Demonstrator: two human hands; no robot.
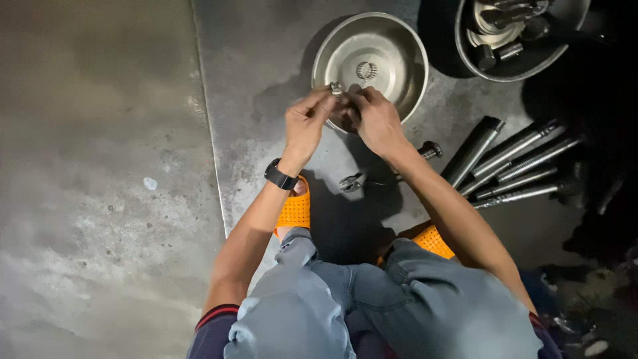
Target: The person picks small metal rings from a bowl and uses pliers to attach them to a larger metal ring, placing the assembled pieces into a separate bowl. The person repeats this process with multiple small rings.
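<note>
I see my left hand (307,124) and right hand (376,119) pinching a small metal part (336,88) together, over the six-o'clock rim of the steel bowl (399,50). Pliers (353,181) lie at six o'clock, threaded rods (522,166) at three.

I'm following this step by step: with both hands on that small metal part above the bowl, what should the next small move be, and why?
Probably keep it over the steel bowl: the left hand and right hand pinch the small metal part at fingertip level, so a slip would land inside.
</note>
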